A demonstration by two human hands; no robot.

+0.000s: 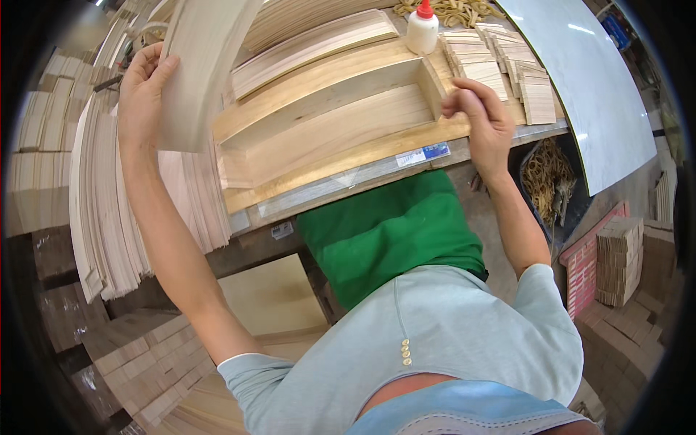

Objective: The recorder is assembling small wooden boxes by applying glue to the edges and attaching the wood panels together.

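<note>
My left hand point(145, 94), raised at the left, grips a pale wooden board point(199, 80) by its left edge, thumb on the near face. The board stands steeply tilted, its lower end over the left end of an open wooden box point(326, 101). That box is long and shallow, with a thin back wall and a right end wall showing; the board partly hides its left end. Just off the right end wall is my right hand point(482, 123), fingers curled in and nothing visible between them. Whether it touches the box I cannot tell.
A glue bottle point(423, 30) with a red cap stands behind the box. Small wooden slats point(475, 61) lie to the right, long boards point(312, 54) at the back. Stacked thin panels point(109, 217) rise at the left. A dark bin point(554, 181) of shavings sits below the bench's right end.
</note>
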